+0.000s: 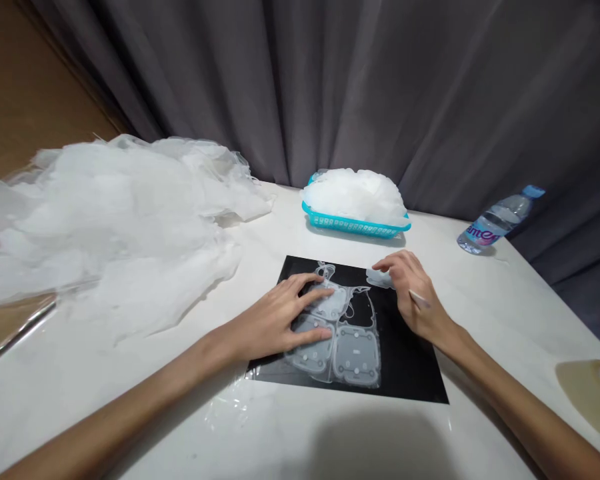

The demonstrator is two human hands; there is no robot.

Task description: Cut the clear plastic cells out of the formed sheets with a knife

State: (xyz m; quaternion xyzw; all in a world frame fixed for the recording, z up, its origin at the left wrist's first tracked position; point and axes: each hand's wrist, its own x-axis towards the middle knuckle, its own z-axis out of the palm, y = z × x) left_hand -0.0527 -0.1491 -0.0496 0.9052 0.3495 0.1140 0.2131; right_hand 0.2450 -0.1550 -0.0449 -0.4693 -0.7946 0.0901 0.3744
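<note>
My left hand (293,313) lies with fingers spread, pressing a translucent plastic sheet (357,353) of rounded rectangular pieces flat. The sheet rests on a black mat (410,360), and one upper-right section of it is an open gap with thin, ragged edging around it. Beyond the gap, my right hand (410,287) is closed round a thin whitish stick-like tool (420,299), whose end pokes out by the knuckles. Beneath the right fingertips is a loose translucent piece (379,278), touching or nearly touching them; the tool's tip is hidden.
A large heap of white translucent sheets (130,220) covers the table's left. At the back stands a turquoise basket (357,225) piled with white pieces (355,193). To the right are a water bottle (497,223) and a roll of tape (587,393). Grey curtains (330,87) hang behind.
</note>
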